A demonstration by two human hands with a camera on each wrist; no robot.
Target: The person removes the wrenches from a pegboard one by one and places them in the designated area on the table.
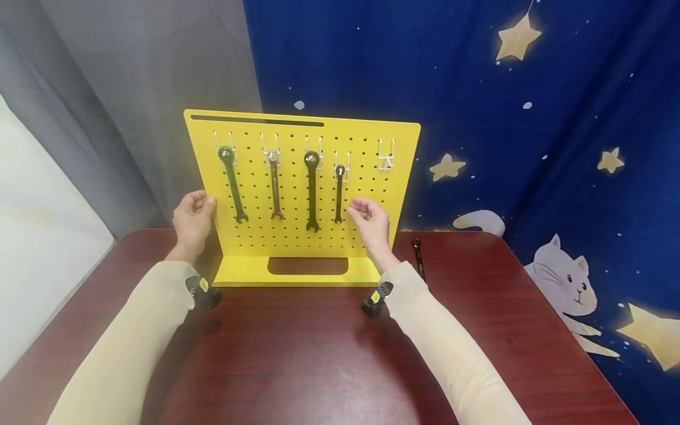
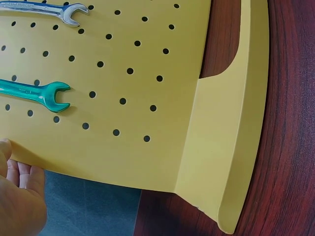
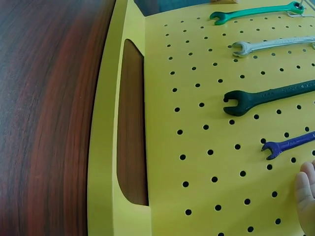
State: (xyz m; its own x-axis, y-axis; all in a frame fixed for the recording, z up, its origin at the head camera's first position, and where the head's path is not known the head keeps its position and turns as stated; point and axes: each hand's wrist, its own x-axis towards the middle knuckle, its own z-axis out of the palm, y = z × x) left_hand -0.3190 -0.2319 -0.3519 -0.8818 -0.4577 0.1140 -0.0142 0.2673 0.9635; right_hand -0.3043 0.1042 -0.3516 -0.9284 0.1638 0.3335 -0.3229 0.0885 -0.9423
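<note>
A yellow pegboard stand (image 1: 241, 268) stands upright on the table. My left hand (image 1: 192, 221) grips its left edge, thumb in front and fingers behind. My right hand (image 1: 372, 227) holds nothing; its fingers are loosely bent in front of the board, just right of a small purple wrench (image 3: 290, 143). That wrench hangs from a white hook, and left of it hang a larger black wrench (image 1: 311, 195), a silver wrench (image 1: 275, 189) and a green wrench (image 1: 234, 186), open ends down. In the left wrist view the green wrench (image 2: 49, 96) lies just above my fingers.
Another white wire hook (image 1: 386, 159) sits at the board's upper right. A dark wrench (image 1: 417, 251) lies on the red-brown table (image 1: 297, 354) beyond my right wrist. Behind hang a grey curtain (image 1: 154, 59) and a blue starry one (image 1: 425, 59).
</note>
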